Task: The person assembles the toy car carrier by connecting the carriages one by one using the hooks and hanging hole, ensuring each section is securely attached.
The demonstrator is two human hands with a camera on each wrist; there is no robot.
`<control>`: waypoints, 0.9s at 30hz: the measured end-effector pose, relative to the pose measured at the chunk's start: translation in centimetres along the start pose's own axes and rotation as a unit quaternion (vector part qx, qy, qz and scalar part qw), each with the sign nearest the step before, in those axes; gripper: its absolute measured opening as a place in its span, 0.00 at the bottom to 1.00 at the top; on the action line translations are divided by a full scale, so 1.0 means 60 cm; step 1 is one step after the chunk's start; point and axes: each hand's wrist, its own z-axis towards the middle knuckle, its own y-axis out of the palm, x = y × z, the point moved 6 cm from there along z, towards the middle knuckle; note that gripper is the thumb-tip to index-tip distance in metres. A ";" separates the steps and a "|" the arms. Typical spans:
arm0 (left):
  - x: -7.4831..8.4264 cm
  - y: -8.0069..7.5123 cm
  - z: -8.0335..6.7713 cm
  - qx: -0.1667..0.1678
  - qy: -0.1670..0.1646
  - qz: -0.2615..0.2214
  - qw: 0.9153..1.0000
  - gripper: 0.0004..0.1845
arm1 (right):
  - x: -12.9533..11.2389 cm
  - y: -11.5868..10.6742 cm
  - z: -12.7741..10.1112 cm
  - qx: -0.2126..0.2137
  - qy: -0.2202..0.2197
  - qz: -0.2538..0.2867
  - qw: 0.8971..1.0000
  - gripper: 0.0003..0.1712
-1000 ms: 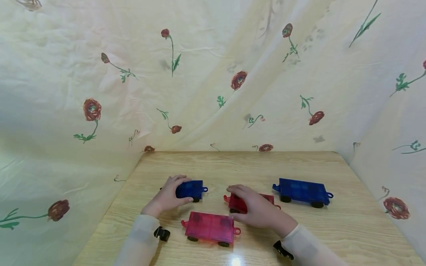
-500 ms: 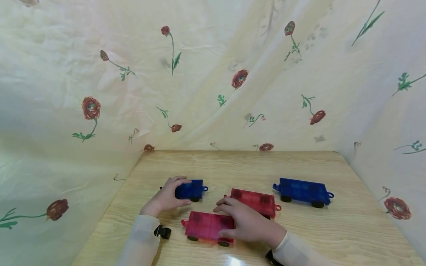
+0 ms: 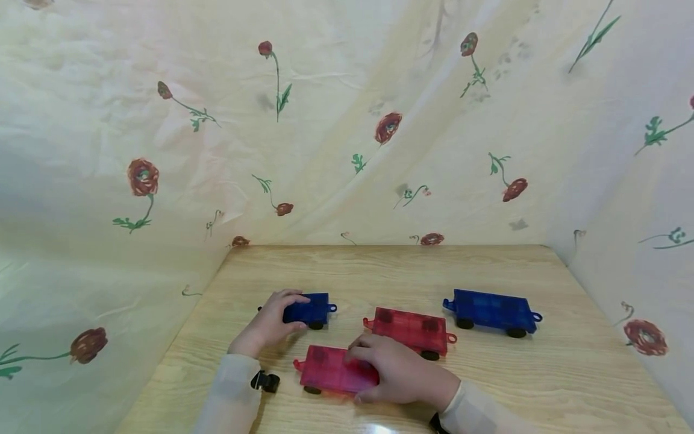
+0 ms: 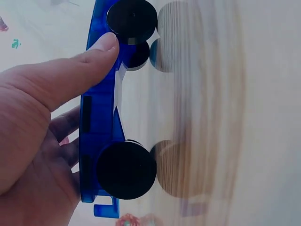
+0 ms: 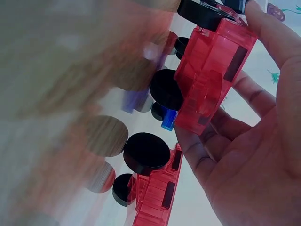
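— What are the hands on?

— The left hand [image 3: 268,322] curls round the short blue wagon [image 3: 310,310], thumb against its side in the left wrist view [image 4: 101,125], wheels on the wooden table [image 3: 379,271]. The right hand [image 3: 398,374] grips the near pink wagon [image 3: 331,371] from above, fingers wrapped over its right end.

— What stands around them?

— A red wagon [image 3: 412,330] sits just beyond the right hand, between the two hands. A long blue wagon [image 3: 492,310] stands farther right, well apart. A flowered cloth [image 3: 347,120] hangs behind the table.
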 end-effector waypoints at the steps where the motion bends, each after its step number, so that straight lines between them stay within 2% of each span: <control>1: 0.000 0.000 0.000 0.002 0.000 -0.002 1.000 0.29 | 0.000 0.000 0.000 -0.001 -0.001 0.000 1.000 0.30; 13: -0.008 0.007 -0.006 0.024 -0.002 0.003 1.000 0.28 | 0.004 0.003 0.000 0.000 0.009 0.004 1.000 0.29; 18: -0.015 0.008 -0.008 0.036 0.010 0.009 0.999 0.28 | 0.003 0.000 0.000 0.011 0.007 -0.007 1.000 0.27; 27: -0.025 -0.006 -0.016 0.066 0.021 -0.032 0.997 0.27 | 0.004 -0.007 0.001 0.028 0.013 -0.039 0.999 0.29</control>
